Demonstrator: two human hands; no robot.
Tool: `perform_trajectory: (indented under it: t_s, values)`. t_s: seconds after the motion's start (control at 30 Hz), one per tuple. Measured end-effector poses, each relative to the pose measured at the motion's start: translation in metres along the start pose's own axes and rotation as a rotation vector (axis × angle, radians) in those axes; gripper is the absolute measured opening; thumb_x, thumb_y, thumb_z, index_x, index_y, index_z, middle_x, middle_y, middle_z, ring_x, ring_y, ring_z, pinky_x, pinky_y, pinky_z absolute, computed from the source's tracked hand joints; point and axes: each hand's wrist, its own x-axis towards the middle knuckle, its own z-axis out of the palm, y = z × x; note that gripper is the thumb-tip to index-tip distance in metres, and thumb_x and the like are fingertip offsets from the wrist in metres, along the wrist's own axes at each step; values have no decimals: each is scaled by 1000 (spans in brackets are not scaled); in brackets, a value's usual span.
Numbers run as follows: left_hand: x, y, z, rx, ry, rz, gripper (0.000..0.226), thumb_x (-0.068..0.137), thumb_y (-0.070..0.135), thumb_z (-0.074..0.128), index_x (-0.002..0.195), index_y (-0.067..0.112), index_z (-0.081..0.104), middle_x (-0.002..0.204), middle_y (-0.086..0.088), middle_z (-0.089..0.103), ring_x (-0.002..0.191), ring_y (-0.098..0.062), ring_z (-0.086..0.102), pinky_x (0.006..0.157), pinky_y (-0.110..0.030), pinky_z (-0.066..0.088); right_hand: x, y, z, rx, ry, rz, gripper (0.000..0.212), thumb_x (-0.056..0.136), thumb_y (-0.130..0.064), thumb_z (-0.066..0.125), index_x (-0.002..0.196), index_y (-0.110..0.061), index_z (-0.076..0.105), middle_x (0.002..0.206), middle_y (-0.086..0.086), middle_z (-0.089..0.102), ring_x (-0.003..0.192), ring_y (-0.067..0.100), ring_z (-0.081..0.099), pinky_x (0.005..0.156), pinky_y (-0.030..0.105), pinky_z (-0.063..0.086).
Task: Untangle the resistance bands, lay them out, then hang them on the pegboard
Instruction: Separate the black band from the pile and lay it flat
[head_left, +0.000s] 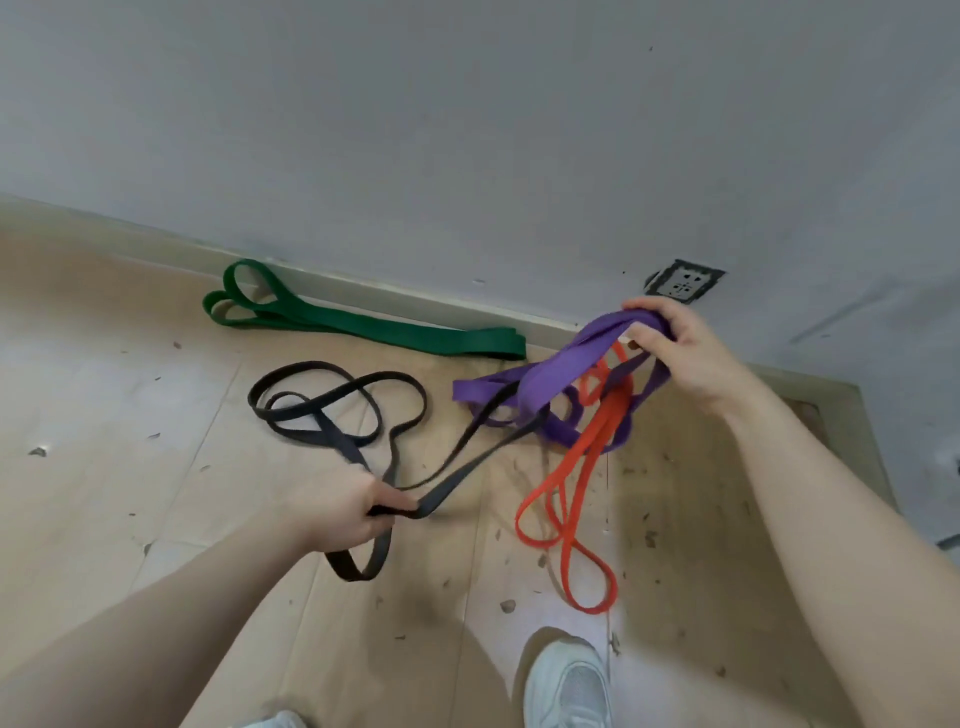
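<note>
My left hand (345, 512) grips the black band (332, 410) low over the floor; part of the band lies in loops on the floor to the left, and one strand runs up right into the tangle. My right hand (675, 345) holds the purple band (550, 374) lifted near the wall. The orange band (566, 499) hangs through the purple one and trails down onto the floor. The green band (363, 325) lies stretched out by itself along the skirting board, apart from both hands.
The floor is light wood (130, 415) with scattered debris. A grey wall (467, 130) rises behind, with a wall socket (684, 280) low at the right. My white shoe (569, 680) stands at the bottom. No pegboard is in view.
</note>
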Motion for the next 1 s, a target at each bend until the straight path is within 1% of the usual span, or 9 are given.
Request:
perform_trajectory:
  t_s: [0.17,0.3,0.37,0.43,0.5,0.6,0.77,0.87,1.0]
  values:
    - [20,14,7,83,-145,-8,30,92,30,49,120,34,60,108,7,65,96,-12,59,83,-29,49,-12,44,23,212,-51,215,24,94,-2,47,116,-11,46,95,1,57,70,-3,60,63,9,47]
    - [35,20,32,210,-339,-104,32,91,41,45,110,25,66,107,0,64,96,-20,58,74,-30,48,-20,95,45,-465,-331,392,44,82,-11,63,122,-16,45,113,7,58,89,18,57,68,24,46]
    - [43,20,49,256,-412,-144,44,92,49,40,112,19,65,113,-3,61,104,-23,56,79,-32,46,-30,117,54,-880,-521,455,37,82,-16,55,119,-19,48,120,7,60,103,25,56,90,34,44]
    - [52,21,60,267,-409,-148,47,94,48,37,123,16,57,123,-4,55,112,-24,53,84,-34,44,-37,131,63,-1209,-654,544,38,83,-16,51,121,-20,46,132,8,53,122,27,47,111,47,25]
    - [60,26,68,227,-375,-147,44,96,42,38,131,18,48,129,-5,51,115,-24,51,87,-34,45,-42,139,74,-1326,-738,609,71,84,-18,52,146,-10,17,151,14,26,140,32,22,115,53,5]
    - [76,35,82,119,-340,-152,44,96,36,39,138,21,39,132,-5,47,116,-24,50,91,-35,45,-44,126,94,-1180,-650,366,90,83,-26,54,149,-13,-5,157,12,-3,144,33,-2,115,51,-2]
    - [105,60,95,185,-264,-195,30,96,26,41,121,14,53,124,-6,52,106,-24,55,77,-31,39,-63,131,134,-1059,-571,-313,66,90,-36,45,145,-5,22,143,12,36,130,29,33,112,39,19]
    - [105,63,109,27,-228,-281,29,96,22,41,120,9,53,128,-8,50,113,-24,52,87,-29,37,-67,157,138,-1217,-707,-347,96,82,-64,48,147,-2,13,149,14,29,134,28,30,115,41,12]
    - [86,55,131,-333,-127,-149,49,94,12,43,143,12,34,151,-1,28,136,-15,33,103,-12,21,-54,189,103,-1261,-781,-392,110,66,-68,63,148,-14,16,137,9,45,117,27,49,95,37,38]
